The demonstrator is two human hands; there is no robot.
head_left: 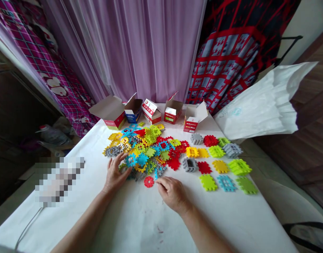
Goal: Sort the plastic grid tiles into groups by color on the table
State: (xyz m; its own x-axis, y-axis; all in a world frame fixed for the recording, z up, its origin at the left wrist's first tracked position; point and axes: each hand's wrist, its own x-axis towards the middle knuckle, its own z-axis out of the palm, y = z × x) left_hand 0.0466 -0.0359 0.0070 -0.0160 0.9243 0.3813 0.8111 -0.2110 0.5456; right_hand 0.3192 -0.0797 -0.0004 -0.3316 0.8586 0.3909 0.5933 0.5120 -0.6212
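Head view: five open cardboard boxes stand along the far edge, contents unclear; left hand spread at the pile, right hand loosely curled.

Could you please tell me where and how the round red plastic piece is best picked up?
I'd pinch the round red plastic piece by opposite sides of its notched rim, coming from above and the near side: it lies flat, and the multicoloured plastic pile sits just beyond it. The right hand seems best placed.
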